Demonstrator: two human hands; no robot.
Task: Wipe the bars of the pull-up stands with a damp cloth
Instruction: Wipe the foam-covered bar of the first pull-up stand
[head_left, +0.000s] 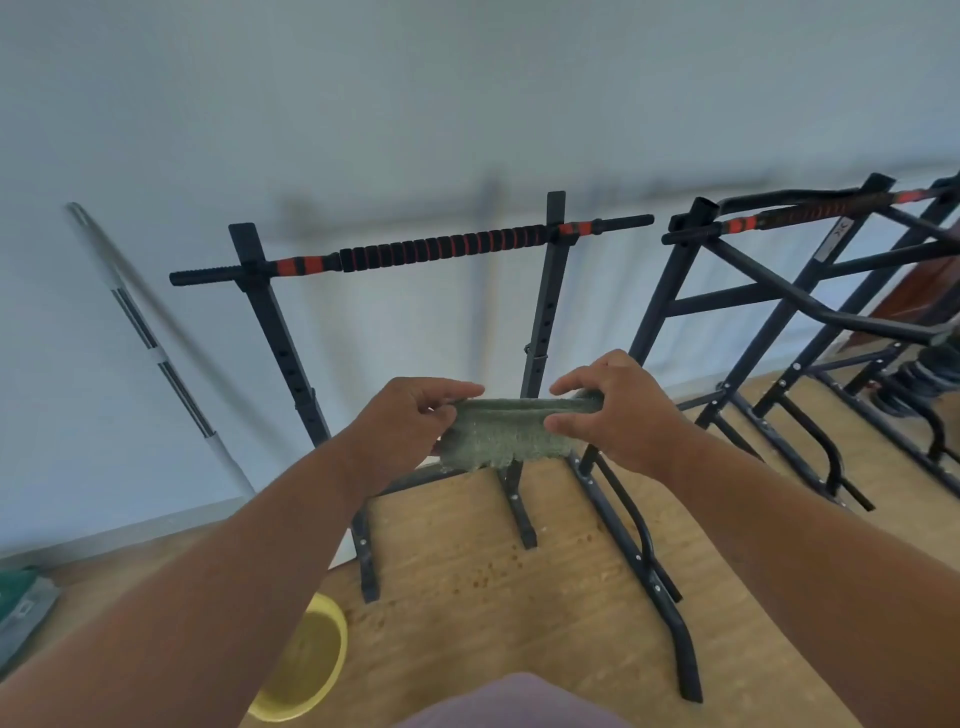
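A folded green cloth is stretched between my two hands at chest height. My left hand pinches its left end and my right hand pinches its right end. Beyond the cloth stands a black pull-up stand whose top bar has black and red foam grips. The cloth is well below that bar and touches no part of it. A second pull-up stand with a similar red and black bar stands to the right.
A yellow basin sits on the wooden floor at the lower left. A silver barbell bar leans against the white wall at the left. Weight plates lie at the far right. A green and grey object lies at the left edge.
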